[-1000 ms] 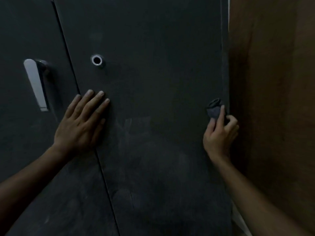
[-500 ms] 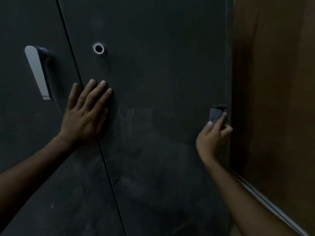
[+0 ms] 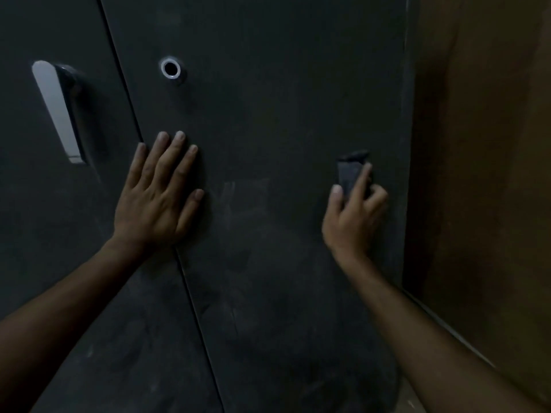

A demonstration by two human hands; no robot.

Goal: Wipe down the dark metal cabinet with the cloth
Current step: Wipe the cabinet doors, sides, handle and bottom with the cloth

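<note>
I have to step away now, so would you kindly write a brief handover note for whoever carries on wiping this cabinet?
Left hand: open, pressed flat against the cabinet's right door, heel over the seam between the doors.
Right hand: holds the folded dark cloth against that door, close to its right edge, about level with the left hand.
Done: cannot say for sure; faint streaks show at mid-door.
Left: dusty smudges remain on the lower right door and the lower left door. The handle and the lock ring are untouched at this moment.
</note>
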